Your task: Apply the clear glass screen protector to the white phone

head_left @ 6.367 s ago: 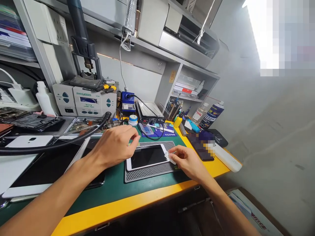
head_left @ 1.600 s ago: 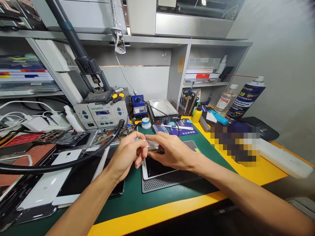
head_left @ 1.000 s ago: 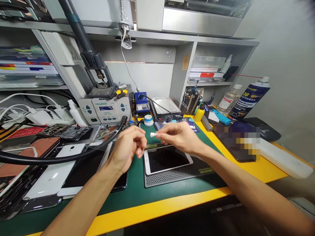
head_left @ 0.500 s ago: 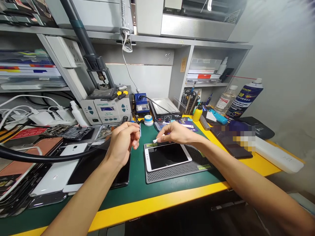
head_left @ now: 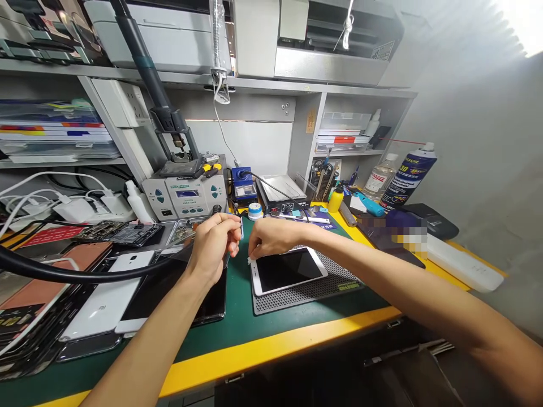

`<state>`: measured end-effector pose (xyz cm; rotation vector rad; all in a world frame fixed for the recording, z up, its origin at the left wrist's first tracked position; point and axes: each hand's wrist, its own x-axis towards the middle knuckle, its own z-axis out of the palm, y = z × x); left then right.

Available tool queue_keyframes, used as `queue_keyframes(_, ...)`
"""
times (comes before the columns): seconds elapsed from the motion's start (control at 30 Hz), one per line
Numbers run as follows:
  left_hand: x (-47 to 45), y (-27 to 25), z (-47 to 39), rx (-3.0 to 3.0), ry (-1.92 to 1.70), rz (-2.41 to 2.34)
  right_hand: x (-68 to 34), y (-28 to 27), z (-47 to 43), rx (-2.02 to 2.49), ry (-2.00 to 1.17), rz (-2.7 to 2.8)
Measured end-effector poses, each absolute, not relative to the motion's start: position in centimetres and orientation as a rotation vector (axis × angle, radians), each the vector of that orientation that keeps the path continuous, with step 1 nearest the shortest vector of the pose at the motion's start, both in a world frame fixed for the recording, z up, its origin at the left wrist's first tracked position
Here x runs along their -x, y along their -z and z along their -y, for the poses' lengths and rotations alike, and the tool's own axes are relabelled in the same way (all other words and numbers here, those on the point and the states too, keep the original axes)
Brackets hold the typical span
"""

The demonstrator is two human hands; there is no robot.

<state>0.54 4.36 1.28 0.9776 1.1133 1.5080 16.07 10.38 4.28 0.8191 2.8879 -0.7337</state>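
Note:
A white phone (head_left: 288, 272) with a dark screen lies face up on a grey perforated mat (head_left: 335, 288). My right hand (head_left: 271, 236) is closed in a pinch at the phone's far left corner. A small white wad (head_left: 250, 260), perhaps tissue, sticks out under its fingertips; whether it touches the phone, I cannot tell. My left hand (head_left: 213, 240) hovers left of the mat, fingers curled into a pinch. A thin bluish-white item (head_left: 242, 227) shows just past its fingertips; whether the hand holds it is unclear.
Several phones and panels (head_left: 97, 299) crowd the left, crossed by a thick black cable (head_left: 85, 272). Behind stand a soldering station (head_left: 186, 195), a small white-and-blue jar (head_left: 255, 211) and a yellow bottle (head_left: 335, 199). A spray can (head_left: 409, 178) and a long white case (head_left: 462, 263) are right.
My right hand has moved left with the white wad, from the phone's far edge to its far left corner. My left hand has stayed nearly still. The camera view has shifted slightly.

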Motion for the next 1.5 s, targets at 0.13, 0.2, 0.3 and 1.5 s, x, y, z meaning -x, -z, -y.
queue_keyframes(0.13,-0.6,-1.4,-4.3,-0.98,-1.496,-1.101,-15.1,-4.9,-9.8,-0.819,0.594,-2.854)
queue_keyframes(0.2,-0.6,-1.4,-4.3,-0.984,-1.493,-1.102,-14.5,-5.3,-9.7,-0.822,0.538,-2.828)
queue_keyframes(0.3,-0.6,-1.5,-4.3,-0.993,-1.495,-1.113,-13.7,-5.8,-9.6,-0.815,0.477,-2.789)
queue_keyframes(1.5,-0.5,-1.3,-4.1,-1.021,-1.467,-1.179,-26.6,-5.5,-11.6,-1.487,0.818,-2.429)
